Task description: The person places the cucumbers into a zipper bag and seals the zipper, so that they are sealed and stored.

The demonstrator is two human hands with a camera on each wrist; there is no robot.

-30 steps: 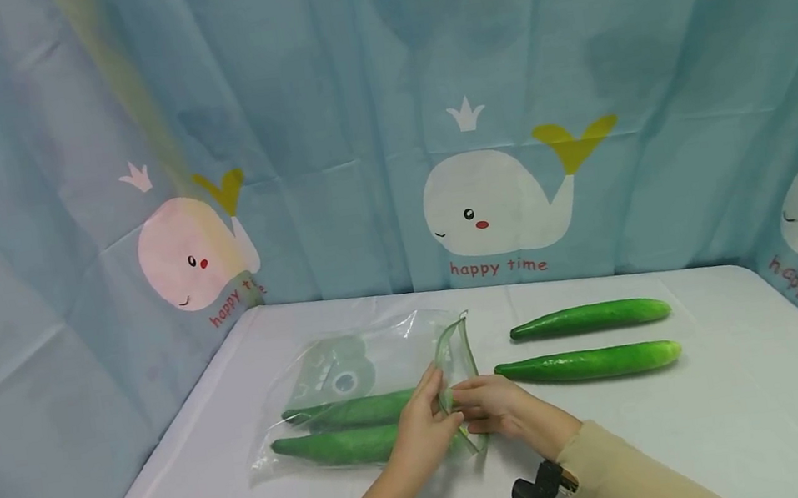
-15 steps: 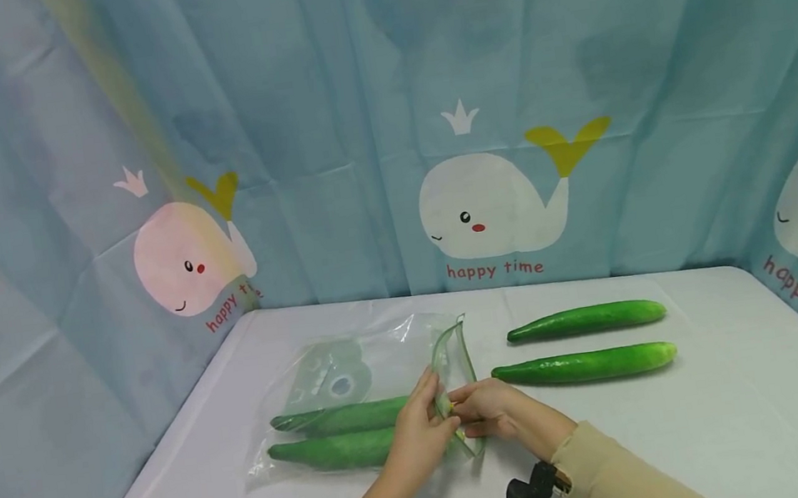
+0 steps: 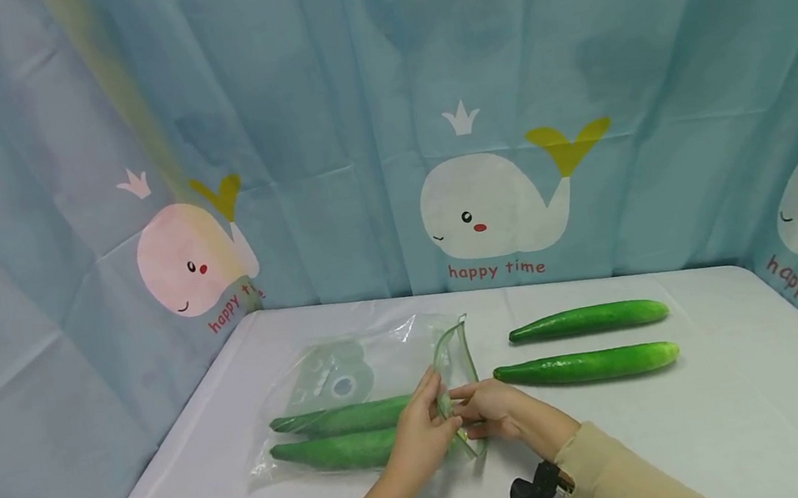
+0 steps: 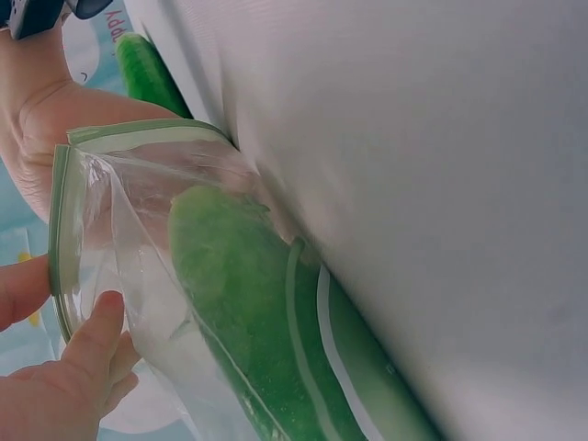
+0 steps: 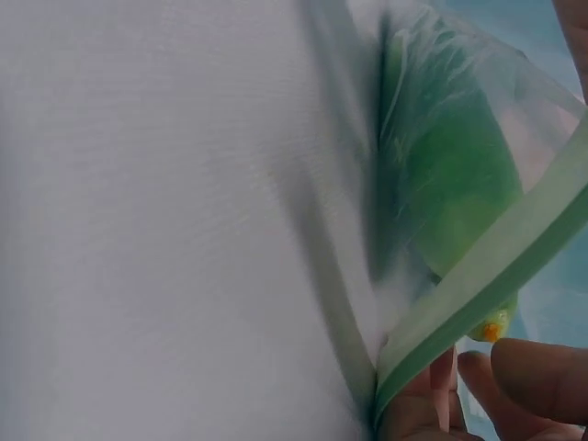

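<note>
The left hand (image 3: pixel 420 424), pinching the bag (image 3: pixel 399 350) mouth at lower centre, should hold it wide while the right hand (image 3: pixel 494 410), fingers parted, nudges the cucumber (image 5: pixel 464 188) inward.

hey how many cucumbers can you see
4. Inside the clear bag lie a far cucumber and a near cucumber; right of it, on the white table, a back cucumber and a front cucumber.

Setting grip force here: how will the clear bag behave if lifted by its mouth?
Probably floppy: the clear bag is thin, wrinkled film. Likely to sag under load, since two cucumbers lie inside. They could slide out if it tips mouth-down, as the green-edged mouth gapes.
</note>
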